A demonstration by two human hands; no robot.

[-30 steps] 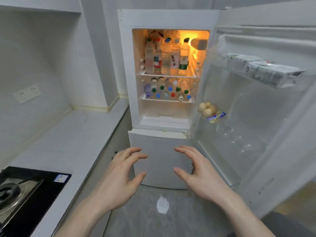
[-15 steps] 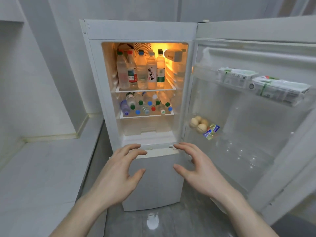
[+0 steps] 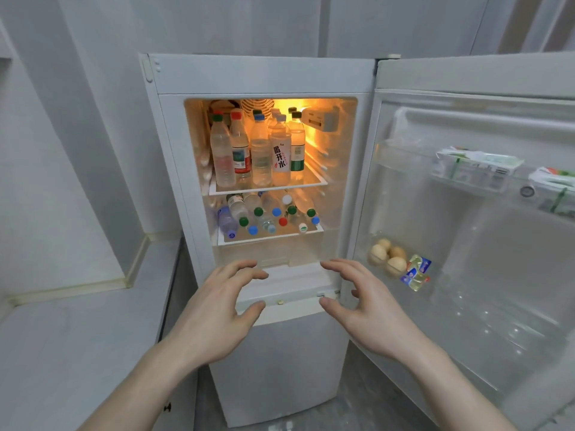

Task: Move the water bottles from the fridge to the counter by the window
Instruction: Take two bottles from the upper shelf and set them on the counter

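Water bottles (image 3: 258, 157) stand along the upper shelf (image 3: 267, 187) of the open fridge (image 3: 264, 76), more lying on the lower shelf. Below, the left hand (image 3: 214, 315) and right hand (image 3: 370, 309) hover spread, holding nothing. Reaching in comes next: likely a firm grasp on an upright front bottle.

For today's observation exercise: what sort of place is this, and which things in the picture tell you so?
Most likely a small home kitchen. An open fridge holds water bottles on its shelves, eggs sit in its door, and a pale counter runs along the wall beside it.
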